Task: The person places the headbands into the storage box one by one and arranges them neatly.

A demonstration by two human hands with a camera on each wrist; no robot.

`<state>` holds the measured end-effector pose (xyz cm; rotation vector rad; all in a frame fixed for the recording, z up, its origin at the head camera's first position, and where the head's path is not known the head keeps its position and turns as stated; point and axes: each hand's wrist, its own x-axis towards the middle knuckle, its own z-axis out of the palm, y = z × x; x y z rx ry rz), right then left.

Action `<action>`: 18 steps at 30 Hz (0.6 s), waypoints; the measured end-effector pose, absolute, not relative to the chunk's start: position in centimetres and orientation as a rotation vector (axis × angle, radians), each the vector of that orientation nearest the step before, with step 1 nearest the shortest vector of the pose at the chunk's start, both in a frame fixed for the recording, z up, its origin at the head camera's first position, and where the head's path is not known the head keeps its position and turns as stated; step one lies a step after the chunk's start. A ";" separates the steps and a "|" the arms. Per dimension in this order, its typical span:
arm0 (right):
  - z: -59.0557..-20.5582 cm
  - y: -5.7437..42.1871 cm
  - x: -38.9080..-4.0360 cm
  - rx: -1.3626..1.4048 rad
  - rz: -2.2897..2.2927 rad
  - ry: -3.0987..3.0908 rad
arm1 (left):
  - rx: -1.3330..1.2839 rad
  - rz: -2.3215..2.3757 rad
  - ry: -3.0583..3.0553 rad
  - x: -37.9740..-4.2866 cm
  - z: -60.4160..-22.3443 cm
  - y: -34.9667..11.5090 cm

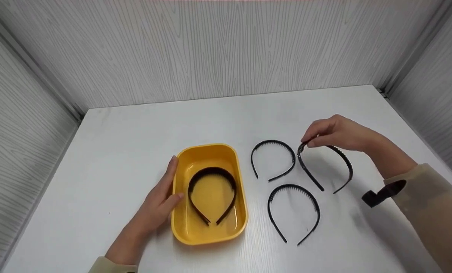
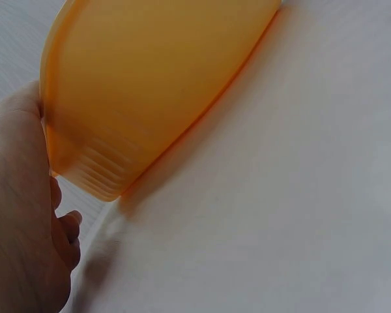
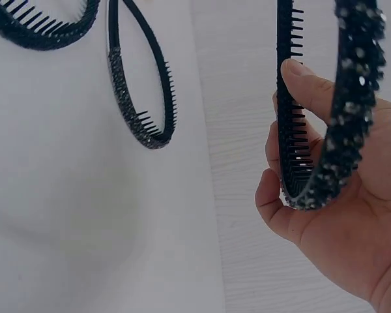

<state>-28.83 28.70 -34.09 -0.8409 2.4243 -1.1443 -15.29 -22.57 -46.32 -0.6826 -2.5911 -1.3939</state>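
Observation:
My right hand [image 1: 343,132] pinches a black toothed headband [image 1: 350,170] by its curved top, its two ends pointing down over the table's right side. Glittery stones cover this headband [image 3: 352,104] in the right wrist view. At the left, my left hand [image 1: 155,206] grips the long side of a yellow plastic tray [image 1: 244,212], thumb over the rim and fingers outside. Inside the tray lie black headbands [image 1: 212,170], nested closely; their doubled tips suggest more than one. Two other black headbands lie between tray and right hand, one farther back [image 1: 273,141], one nearer [image 1: 293,186].
The white table [image 1: 135,132] carries the tray and the loose headbands. Grey wood-grain panels [image 1: 210,49] stand behind it and along both sides. A dark strap end [image 1: 385,192] sticks out from the right sleeve.

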 end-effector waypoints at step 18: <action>-30.2 18.8 -27.7 -0.971 -1.296 2.540 | -0.696 -1.395 -2.578 -15.4 -46.4 -22.5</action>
